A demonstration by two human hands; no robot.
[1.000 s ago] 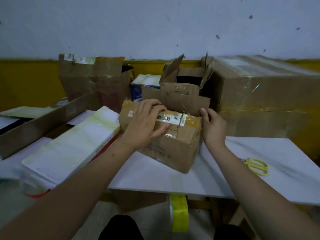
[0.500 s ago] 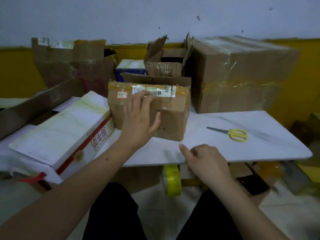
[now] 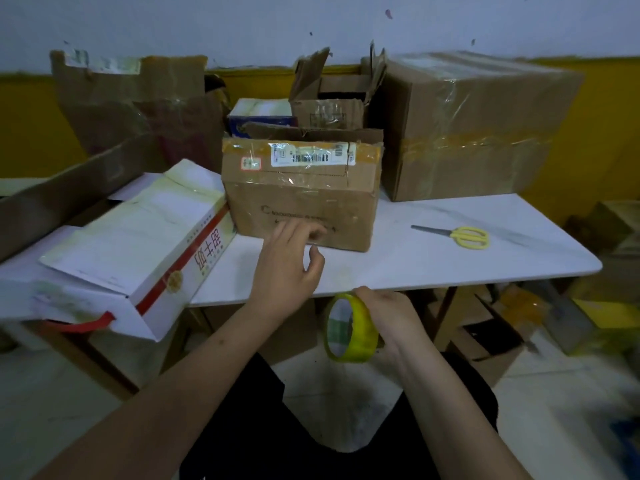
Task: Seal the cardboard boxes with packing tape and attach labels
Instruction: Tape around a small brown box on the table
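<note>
A small cardboard box [image 3: 301,199] stands on the white table [image 3: 450,268], with a white barcode label [image 3: 311,154] and yellowish tape along its top front edge. My left hand [image 3: 289,265] hovers over the table just in front of the box, fingers loosely curled and holding nothing. My right hand [image 3: 391,320] grips a roll of yellow packing tape [image 3: 349,329] below the table's front edge, above my lap.
Yellow-handled scissors [image 3: 465,236] lie on the table to the right. A large taped box [image 3: 474,123] and an open torn box [image 3: 334,98] stand behind. A white carton with red print [image 3: 138,244] lies at the left. Cardboard clutter covers the floor at the right.
My left hand came off the box's label and dropped down in front of the box. My right hand left the box, went under the table edge and picked up the yellow tape roll.
</note>
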